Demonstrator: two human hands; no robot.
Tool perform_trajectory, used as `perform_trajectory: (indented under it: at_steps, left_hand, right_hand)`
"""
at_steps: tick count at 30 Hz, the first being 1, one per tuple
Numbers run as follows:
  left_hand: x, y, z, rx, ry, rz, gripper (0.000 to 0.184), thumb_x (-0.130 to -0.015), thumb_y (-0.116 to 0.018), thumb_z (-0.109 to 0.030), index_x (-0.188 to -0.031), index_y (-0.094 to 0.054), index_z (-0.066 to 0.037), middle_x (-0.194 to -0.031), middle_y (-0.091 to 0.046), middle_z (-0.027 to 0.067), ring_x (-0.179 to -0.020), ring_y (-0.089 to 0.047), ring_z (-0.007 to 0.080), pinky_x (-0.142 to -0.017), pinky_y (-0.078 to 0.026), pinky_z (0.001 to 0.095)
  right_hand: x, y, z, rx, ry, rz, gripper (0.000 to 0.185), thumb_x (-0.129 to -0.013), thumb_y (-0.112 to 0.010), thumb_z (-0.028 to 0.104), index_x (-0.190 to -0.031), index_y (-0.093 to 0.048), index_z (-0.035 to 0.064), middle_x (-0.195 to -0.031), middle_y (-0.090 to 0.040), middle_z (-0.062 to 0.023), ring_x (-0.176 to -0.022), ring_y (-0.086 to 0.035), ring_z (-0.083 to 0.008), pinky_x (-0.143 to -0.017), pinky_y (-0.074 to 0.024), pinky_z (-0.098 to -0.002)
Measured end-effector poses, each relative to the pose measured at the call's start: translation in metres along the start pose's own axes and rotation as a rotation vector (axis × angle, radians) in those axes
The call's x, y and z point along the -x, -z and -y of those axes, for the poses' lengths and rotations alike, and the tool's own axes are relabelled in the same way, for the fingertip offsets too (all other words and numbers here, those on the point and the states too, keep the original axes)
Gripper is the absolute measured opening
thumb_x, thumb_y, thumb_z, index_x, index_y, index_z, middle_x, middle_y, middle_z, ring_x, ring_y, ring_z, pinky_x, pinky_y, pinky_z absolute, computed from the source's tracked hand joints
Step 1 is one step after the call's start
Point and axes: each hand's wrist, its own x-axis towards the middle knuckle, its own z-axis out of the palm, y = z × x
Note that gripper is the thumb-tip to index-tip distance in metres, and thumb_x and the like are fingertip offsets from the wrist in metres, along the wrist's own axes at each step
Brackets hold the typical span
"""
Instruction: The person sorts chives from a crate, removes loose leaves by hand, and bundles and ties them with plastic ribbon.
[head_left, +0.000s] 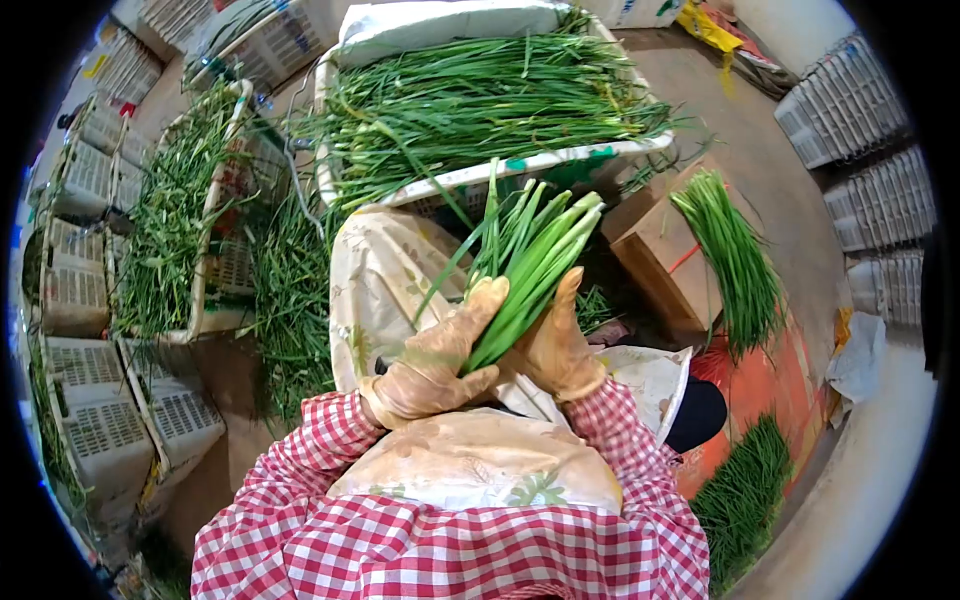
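Note:
Both my hands wear tan gloves and are over my lap. My left hand (443, 352) wraps round the lower part of a bunch of green stalks (535, 270), its thumb lying along them. My right hand (563, 345) is against the bunch's right side, thumb pointing up and the other fingers mostly hidden behind. The pale stalk ends point up and right; some loose leaves stick out at the upper left. Just beyond my knees, a white crate (500, 180) holds a heap of long green stalks (480, 100).
At the right, a tied bunch (730, 260) lies on a cardboard box (665, 255). Another green pile (745, 490) is on the orange-red surface (790, 400). A crate (215, 230) of loose leaves stands at the left, and stacked crates (845, 100) line the right wall.

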Motion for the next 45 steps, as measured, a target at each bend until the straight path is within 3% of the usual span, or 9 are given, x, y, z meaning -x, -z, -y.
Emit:
perform_trajectory:
  at_steps: [7, 10, 12, 19, 27, 30, 35, 39, 45]
  left_hand:
    - [-0.004, 0.027, -0.010, -0.289, -0.173, 0.225, 0.065, -0.080, -0.070, -0.024, -0.136, -0.043, -0.006, -0.136, -0.043, 0.0230, -0.126, -0.044, 0.0350, -0.105, -0.036, 0.0375]
    - [-0.003, 0.046, 0.003, 0.097, -0.132, -0.315, 0.048, -0.078, -0.072, -0.027, -0.116, -0.059, 0.000, -0.109, -0.064, 0.0142, -0.104, -0.061, 0.0266, -0.092, -0.047, 0.0362]
    - [-0.008, 0.049, 0.035, 0.651, 0.282, -0.143, 0.056, -0.079, -0.073, -0.030, -0.121, -0.055, 0.003, -0.118, -0.059, 0.0136, -0.108, -0.057, 0.0221, -0.092, -0.046, 0.0344]
    - [0.001, 0.002, 0.031, 1.447, 0.450, 0.361, 0.072, -0.082, -0.071, -0.024, -0.141, -0.035, -0.005, -0.134, -0.049, 0.0076, -0.119, -0.048, 0.0160, -0.101, -0.037, 0.0315]
    - [0.031, 0.007, 0.045, 1.109, 0.459, 0.297, 0.065, -0.080, -0.073, -0.022, -0.136, -0.043, -0.005, -0.127, -0.055, 0.0031, -0.113, -0.050, 0.0124, -0.097, -0.037, 0.0279]
    - [0.031, 0.018, 0.028, 0.947, 0.500, 0.343, 0.068, -0.080, -0.073, -0.019, -0.138, -0.040, -0.005, -0.129, -0.054, 0.0035, -0.116, -0.048, 0.0114, -0.099, -0.036, 0.0279]
    - [0.043, 0.003, 0.029, 1.195, 0.538, 0.255, 0.070, -0.080, -0.072, -0.014, -0.140, -0.036, -0.003, -0.134, -0.048, 0.0075, -0.121, -0.046, 0.0142, -0.103, -0.035, 0.0290]
    - [0.049, -0.004, 0.016, 1.266, 0.611, 0.061, 0.078, -0.075, -0.076, -0.020, -0.139, -0.036, -0.001, -0.132, -0.051, 0.0121, -0.117, -0.052, 0.0208, -0.102, -0.040, 0.0342]
    - [0.085, -0.022, 0.066, 1.464, 0.578, -0.138, 0.063, -0.083, -0.068, -0.030, -0.134, -0.042, -0.002, -0.124, -0.055, 0.0071, -0.107, -0.055, 0.0152, -0.093, -0.046, 0.0296]
  right_hand:
    - [-0.024, 0.027, 0.003, -0.213, 0.343, -0.014, 0.086, -0.080, -0.039, 0.075, -0.132, -0.044, 0.0073, -0.122, -0.055, -0.0149, -0.105, -0.057, -0.0286, -0.090, -0.0492, -0.0439]
    - [-0.022, 0.025, 0.005, -0.287, 0.309, 0.123, 0.091, -0.080, -0.038, 0.076, -0.135, -0.041, 0.0037, -0.122, -0.055, -0.0166, -0.100, -0.060, -0.0264, -0.083, -0.0538, -0.0406]
    - [-0.025, 0.026, 0.002, -0.315, 0.308, 0.291, 0.091, -0.081, -0.037, 0.075, -0.139, -0.035, 0.0046, -0.133, -0.047, -0.0185, -0.105, -0.058, -0.0289, -0.085, -0.0531, -0.0424]
    - [-0.015, 0.012, 0.004, -0.449, 0.143, 0.289, 0.078, -0.089, -0.030, 0.067, -0.141, -0.034, 0.0094, -0.141, -0.039, -0.0159, -0.120, -0.049, -0.0319, -0.099, -0.0441, -0.0477]
    - [0.004, -0.003, 0.112, 1.174, 0.701, -0.065, 0.039, -0.087, -0.064, 0.025, -0.120, -0.058, 0.0063, -0.121, -0.058, -0.0102, -0.115, -0.052, -0.0225, -0.101, -0.0385, -0.0325]
    - [0.002, -0.030, 0.099, 1.994, 0.747, -0.028, 0.046, -0.074, -0.071, 0.036, -0.116, -0.063, 0.0202, -0.124, -0.057, -0.0044, -0.126, -0.042, -0.0260, -0.109, -0.0189, -0.0473]
    - [-0.015, -0.012, 0.082, 1.429, 0.423, -0.115, 0.020, -0.078, -0.055, 0.014, -0.088, -0.071, 0.0060, -0.086, -0.068, -0.0096, -0.080, -0.063, -0.0168, -0.073, -0.0492, -0.0269]
    - [-0.025, -0.005, 0.073, 1.300, 0.390, -0.328, 0.024, -0.081, -0.047, 0.005, -0.090, -0.069, 0.0012, -0.074, -0.070, -0.0085, -0.062, -0.062, -0.0128, -0.062, -0.0501, -0.0257]
    - [-0.015, 0.047, 0.102, 0.967, 0.555, -0.386, 0.036, -0.096, -0.048, 0.028, -0.094, -0.066, -0.0037, -0.085, -0.070, -0.0132, -0.077, -0.068, -0.0177, -0.073, -0.0539, -0.0283]
